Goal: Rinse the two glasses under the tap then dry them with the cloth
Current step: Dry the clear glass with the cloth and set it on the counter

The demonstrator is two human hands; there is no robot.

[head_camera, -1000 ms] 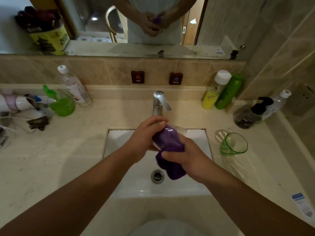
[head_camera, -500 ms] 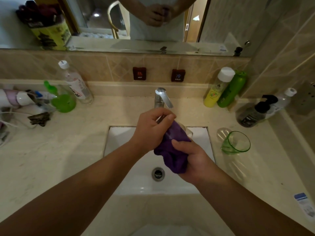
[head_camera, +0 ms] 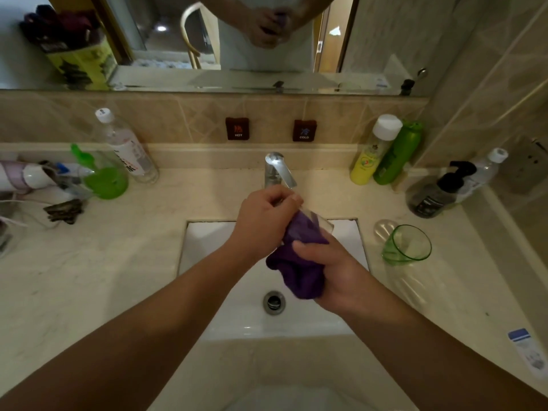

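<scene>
Over the white sink (head_camera: 344, 318) my left hand (head_camera: 264, 221) grips a clear glass (head_camera: 321, 224), tilted with its mouth to the right. A purple cloth (head_camera: 299, 268) is stuffed into the glass and hangs below it. My right hand (head_camera: 329, 271) clutches the cloth just under the glass. A green glass (head_camera: 406, 245) stands upright on the counter right of the sink. The chrome tap (head_camera: 277, 170) is behind my hands; no water is seen running.
Yellow and green bottles (head_camera: 385, 152) stand at the back right, and a black pump bottle (head_camera: 433, 191) sits by the right wall. A clear bottle (head_camera: 124, 146), a green cup (head_camera: 103, 179) and toiletries crowd the left counter. The drain (head_camera: 274, 302) lies below my hands.
Both hands have shifted slightly up toward the tap with the glass and cloth. The cloth has been worked deeper into the glass.
</scene>
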